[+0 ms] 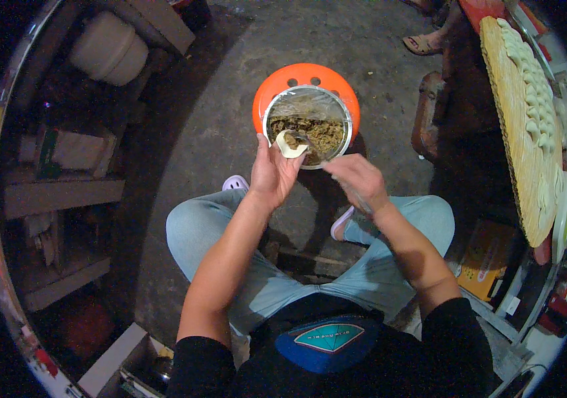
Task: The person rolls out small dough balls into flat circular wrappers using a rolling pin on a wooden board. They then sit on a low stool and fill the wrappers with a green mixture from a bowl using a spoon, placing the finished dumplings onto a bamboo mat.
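My left hand (274, 171) cups a round dough wrapper (288, 149) with brown-green filling on it. My right hand (358, 175) grips a metal spoon (313, 149) whose bowl rests at the filling on the wrapper. The spoon's handle runs back under my fingers toward the wrist. Just beyond both hands is a round metal bowl (349, 130) of minced filling (327, 135), its far part covered by crumpled clear plastic film (303, 105). The bowl stands on an orange plastic stool (308, 72).
At right, a wooden board (507, 124) carries rows of folded dumplings (532, 94) and several flat wrappers (543, 204). A yellow box (484, 258) sits below it. Another person's sandalled foot (422, 45) is at upper right. Shelving (62, 196) lines the left.
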`<state>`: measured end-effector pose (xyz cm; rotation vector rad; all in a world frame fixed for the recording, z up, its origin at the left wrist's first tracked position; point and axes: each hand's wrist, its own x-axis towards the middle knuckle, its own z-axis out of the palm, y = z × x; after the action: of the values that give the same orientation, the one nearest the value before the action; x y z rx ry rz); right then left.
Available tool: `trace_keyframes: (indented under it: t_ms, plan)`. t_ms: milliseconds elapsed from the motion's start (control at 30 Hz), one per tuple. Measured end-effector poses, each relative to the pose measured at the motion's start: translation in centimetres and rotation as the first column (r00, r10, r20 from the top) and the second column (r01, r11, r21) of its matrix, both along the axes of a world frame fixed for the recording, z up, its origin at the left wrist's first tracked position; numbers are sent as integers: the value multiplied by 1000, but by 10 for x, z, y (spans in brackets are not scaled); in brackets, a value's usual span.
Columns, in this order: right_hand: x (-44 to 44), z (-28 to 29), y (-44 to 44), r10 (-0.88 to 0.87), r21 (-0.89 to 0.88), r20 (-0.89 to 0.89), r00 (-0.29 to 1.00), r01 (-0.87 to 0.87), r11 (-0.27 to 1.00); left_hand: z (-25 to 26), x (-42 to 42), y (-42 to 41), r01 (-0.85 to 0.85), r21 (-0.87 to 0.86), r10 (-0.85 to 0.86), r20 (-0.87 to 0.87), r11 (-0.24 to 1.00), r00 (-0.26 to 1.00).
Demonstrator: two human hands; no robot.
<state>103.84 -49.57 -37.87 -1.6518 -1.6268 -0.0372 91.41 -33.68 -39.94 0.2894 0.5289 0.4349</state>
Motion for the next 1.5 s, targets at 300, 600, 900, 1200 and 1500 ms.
trace_keyframes:
  t_ms: [300, 600, 900, 1200, 1500]
  plan:
    - [-8, 1, 1, 24, 92, 85, 996, -32, 995, -4, -1, 8, -31, 27, 31, 7, 999, 999]
    - [38, 4, -4, -178, -46, -833, 525, 254, 966, 8, -1, 3, 135, 78, -123, -141, 988, 982]
    - [76, 8, -16, 17, 3, -868, 497, -30, 1000, 14, -1, -5, 494, 104, -468, -200, 863, 861]
    - [69, 3, -10, 5, -61, -865, 501, -115, 991, 11, -3, -7, 653, 162, -654, -51, 740, 755]
    - [63, -4, -7, -38, -66, -844, 536, -32, 997, 8, -6, -6, 624, 168, -623, -64, 763, 779]
